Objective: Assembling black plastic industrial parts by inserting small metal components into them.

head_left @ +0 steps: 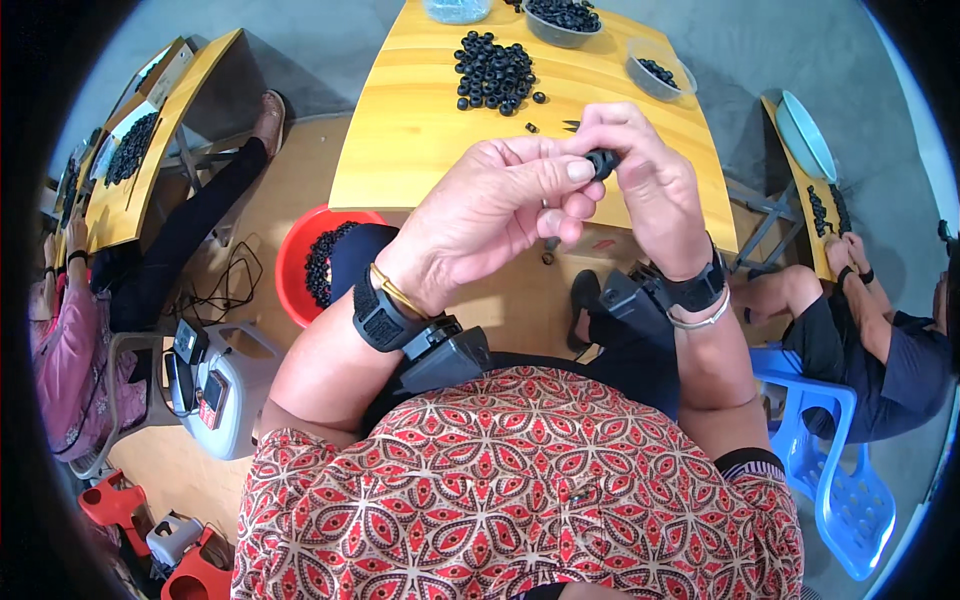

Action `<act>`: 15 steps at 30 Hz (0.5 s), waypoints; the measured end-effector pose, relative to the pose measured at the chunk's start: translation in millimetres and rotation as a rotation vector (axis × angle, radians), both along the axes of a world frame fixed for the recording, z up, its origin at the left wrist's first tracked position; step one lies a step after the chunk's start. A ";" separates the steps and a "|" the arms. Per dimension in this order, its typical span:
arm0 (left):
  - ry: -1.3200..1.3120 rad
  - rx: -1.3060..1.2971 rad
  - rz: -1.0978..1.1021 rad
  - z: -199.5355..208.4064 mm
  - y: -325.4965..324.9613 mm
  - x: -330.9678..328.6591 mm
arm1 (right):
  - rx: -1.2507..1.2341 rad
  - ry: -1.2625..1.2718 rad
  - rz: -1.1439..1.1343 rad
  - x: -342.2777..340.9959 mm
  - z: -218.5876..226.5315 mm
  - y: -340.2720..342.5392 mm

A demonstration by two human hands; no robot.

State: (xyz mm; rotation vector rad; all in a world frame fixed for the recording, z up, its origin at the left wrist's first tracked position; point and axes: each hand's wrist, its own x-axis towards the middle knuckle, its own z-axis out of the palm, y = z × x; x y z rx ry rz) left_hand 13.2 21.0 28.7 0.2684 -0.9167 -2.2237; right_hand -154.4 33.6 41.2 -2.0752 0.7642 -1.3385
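In front of me, above the near part of the yellow table [400,150], a small black round part [602,163] is pinched between both hands. My left hand [490,205] grips it with the thumb on its near side. From the right, the curled fingers of my right hand [655,185] close on the same part and hide some of it. Beyond my hands lies a loose heap of black ring-like parts [493,72]. One small black piece [532,128] and a dark pointed thing [571,126] lie closer to my fingers.
At the table's far end stand a grey bowl [563,38] and a clear tub [660,72], both holding black parts. A red basin [300,262] with more parts sits at lower left. People work at side tables, left and right. A blue plastic chair [835,470] stands at right.
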 end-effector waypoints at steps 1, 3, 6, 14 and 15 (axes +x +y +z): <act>0.006 -0.003 0.015 1.6 0.1 0.2 | 0.093 -0.127 0.025 0.0 0.8 1.4; 0.016 -0.020 0.040 3.3 0.1 0.8 | 0.221 -0.262 0.029 -3.0 5.9 5.0; 0.002 -0.056 0.077 2.6 1.4 4.3 | 0.499 -0.272 0.004 -10.3 12.3 12.2; -0.126 -0.239 0.235 0.7 8.6 4.4 | 0.570 -0.179 0.008 -7.0 22.8 21.2; -0.139 -0.260 0.248 1.3 9.3 4.5 | 0.572 -0.167 0.011 -5.8 23.5 21.7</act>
